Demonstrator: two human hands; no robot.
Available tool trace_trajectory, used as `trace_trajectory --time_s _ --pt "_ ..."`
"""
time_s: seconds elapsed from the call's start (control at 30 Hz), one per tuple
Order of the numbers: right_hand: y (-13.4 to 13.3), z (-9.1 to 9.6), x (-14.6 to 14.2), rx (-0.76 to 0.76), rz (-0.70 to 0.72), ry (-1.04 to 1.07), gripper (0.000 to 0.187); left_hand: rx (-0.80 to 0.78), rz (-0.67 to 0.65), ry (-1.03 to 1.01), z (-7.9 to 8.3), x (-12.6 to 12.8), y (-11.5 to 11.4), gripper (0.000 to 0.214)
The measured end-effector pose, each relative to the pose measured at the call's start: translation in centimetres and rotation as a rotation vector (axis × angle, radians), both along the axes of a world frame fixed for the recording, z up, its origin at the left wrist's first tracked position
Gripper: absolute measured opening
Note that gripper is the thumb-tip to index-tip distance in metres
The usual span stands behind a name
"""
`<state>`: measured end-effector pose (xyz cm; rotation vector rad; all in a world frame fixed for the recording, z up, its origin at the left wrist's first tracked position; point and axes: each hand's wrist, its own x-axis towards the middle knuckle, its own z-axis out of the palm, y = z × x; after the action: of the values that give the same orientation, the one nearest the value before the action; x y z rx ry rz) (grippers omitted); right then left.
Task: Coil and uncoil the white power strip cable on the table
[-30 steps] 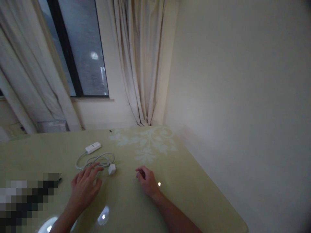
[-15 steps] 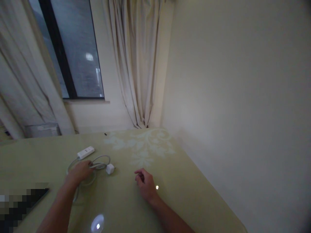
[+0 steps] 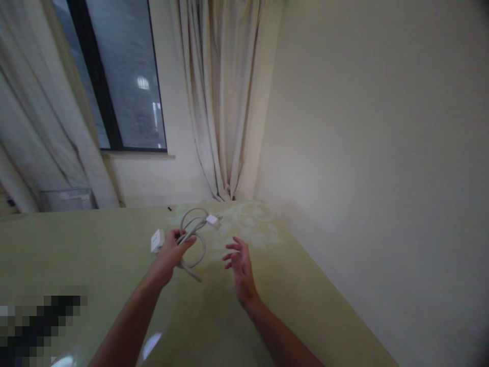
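My left hand [image 3: 171, 257] is closed round the looped grey cord [image 3: 196, 229] of a white power strip. The strip's socket block [image 3: 157, 241] shows just left of that hand, partly behind it. At the cord's other end a white plug [image 3: 213, 221] sticks out to the right, its prongs pointing right. Loops of cord hang on both sides of my fingers, and the bundle seems raised off the table. To the right of the bundle is my right hand [image 3: 240, 262], with its fingers apart and nothing in them.
The table [image 3: 214, 316] has a pale green top with a white leaf pattern near its far edge. A small dark object [image 3: 169, 208] lies there. At the lower left is a blurred-out dark item [image 3: 42, 326]. A wall [image 3: 362, 178] borders the right side; curtains [image 3: 217, 102] hang behind.
My left hand has lifted the power strip's cord and carried it right and away from me, with block and plug following. My right hand has moved slightly forward and its fingers have spread.
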<state>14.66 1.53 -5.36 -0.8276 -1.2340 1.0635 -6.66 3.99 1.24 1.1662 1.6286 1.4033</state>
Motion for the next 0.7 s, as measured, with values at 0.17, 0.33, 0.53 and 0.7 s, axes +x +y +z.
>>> trace_trajectory --time_s 0.17,0.33,0.53,0.7 --pt "2.9 6.6 -1.7 0.026 -0.010 0.082 0.078 0.041 -0.119 -0.027 1.1 2.5 -1.9 0.076" --pt "4.7 8.4 -1.3 0.055 -0.070 0.064 0.048 0.071 -0.239 -0.118 1.9 2.2 -2.6 0.094" --pt "3.4 9.8 0.0 0.087 -0.122 -0.130 0.051 -0.033 -0.238 -0.194 2.2 1.2 -2.2 0.085" --pt "2.8 10.5 0.0 0.116 -0.121 -0.147 0.045 -0.054 -0.285 -0.124 1.9 0.4 -2.3 0.069"
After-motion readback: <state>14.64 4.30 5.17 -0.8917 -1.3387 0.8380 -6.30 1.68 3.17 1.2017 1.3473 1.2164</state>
